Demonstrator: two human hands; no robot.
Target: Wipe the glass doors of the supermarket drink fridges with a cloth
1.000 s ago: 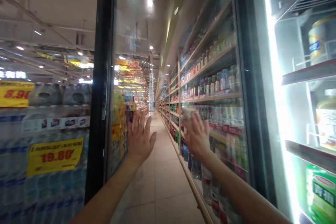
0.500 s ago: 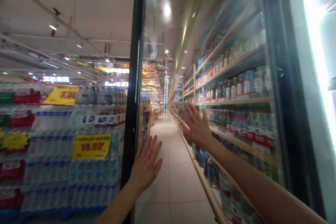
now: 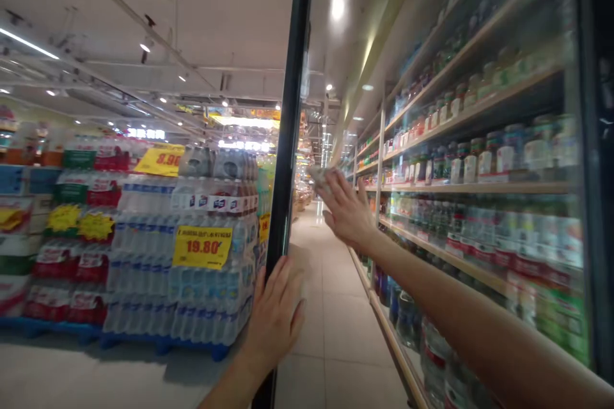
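Note:
A glass door (image 3: 330, 307) with a black frame (image 3: 290, 102) stands in front of me. My left hand (image 3: 275, 316) rests against the frame's left upright, fingers stretched out and thumb apart, holding nothing. Farther up and to the right, my right hand (image 3: 348, 208) is laid against the glass with the arm stretched out. Under its fingertips a crumpled greyish cloth (image 3: 319, 180) sticks out, blurred; most of it is hidden by the fingers.
Shelves of bottled drinks (image 3: 460, 163) show in the glass on the right, along a tiled aisle (image 3: 316, 268). On the left, shrink-wrapped water bottles (image 3: 192, 297) are stacked on blue pallets (image 3: 163, 342), with a yellow price sign (image 3: 201, 247).
The view has swung left, so the frame and the bottle stack sit farther right. My right hand has moved left across the glass, nearer the frame. My left hand stays at the frame.

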